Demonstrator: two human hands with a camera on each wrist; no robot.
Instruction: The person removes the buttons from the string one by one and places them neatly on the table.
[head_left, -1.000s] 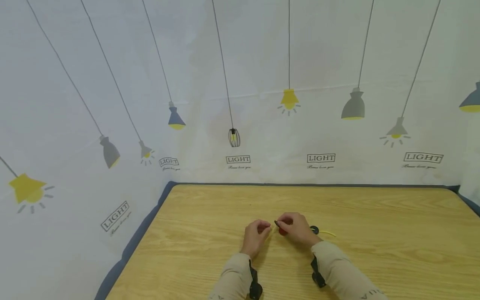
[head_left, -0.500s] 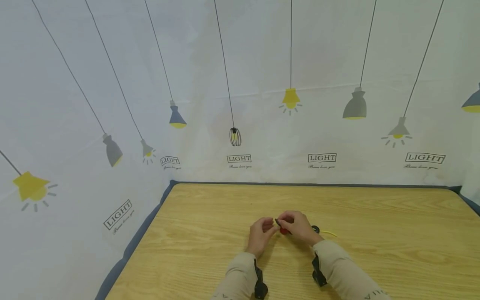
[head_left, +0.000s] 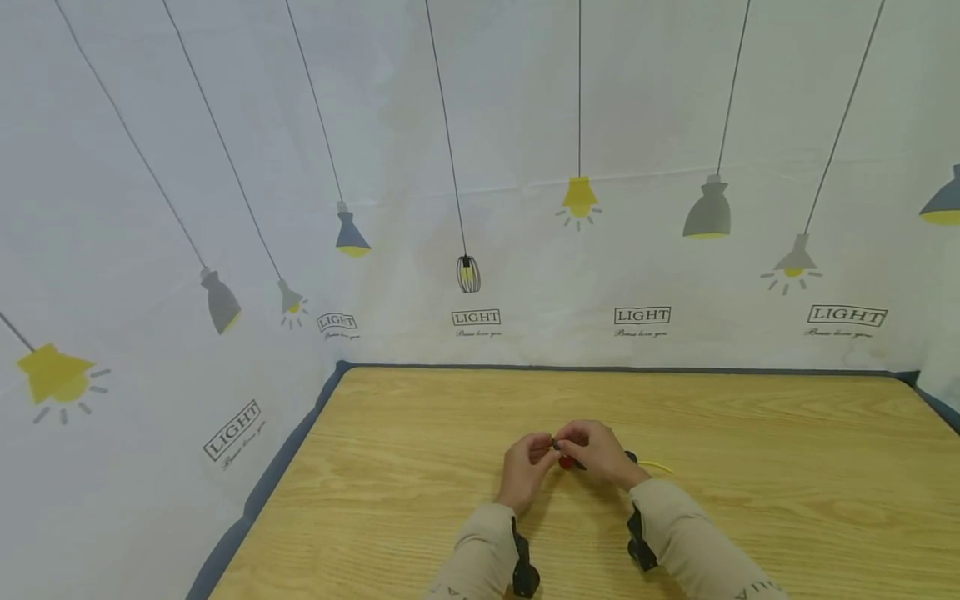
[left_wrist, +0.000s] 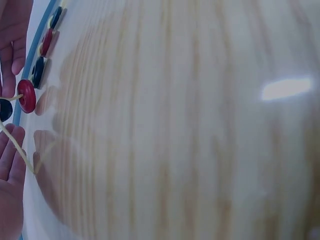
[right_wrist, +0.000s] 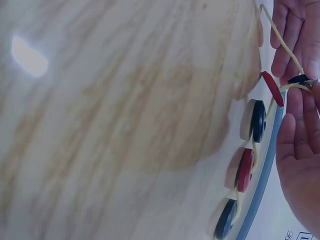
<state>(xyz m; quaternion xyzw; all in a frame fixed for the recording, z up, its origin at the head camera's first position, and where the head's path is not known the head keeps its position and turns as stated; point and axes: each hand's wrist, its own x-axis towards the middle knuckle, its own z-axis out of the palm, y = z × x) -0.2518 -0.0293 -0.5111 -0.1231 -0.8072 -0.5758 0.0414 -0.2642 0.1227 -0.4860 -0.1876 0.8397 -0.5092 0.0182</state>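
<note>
Right hand: pinching black disc | left hand: 8 o'clock, grasp unclear | right-wrist view: 4 more discs, yellow cord, toward 7 o'clock

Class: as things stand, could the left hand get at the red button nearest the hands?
Probably yes. The red button sits close to the left hand, with an open gap between them in the left wrist view; only the yellow cord runs near. Whether that hand holds something is unclear.
</note>
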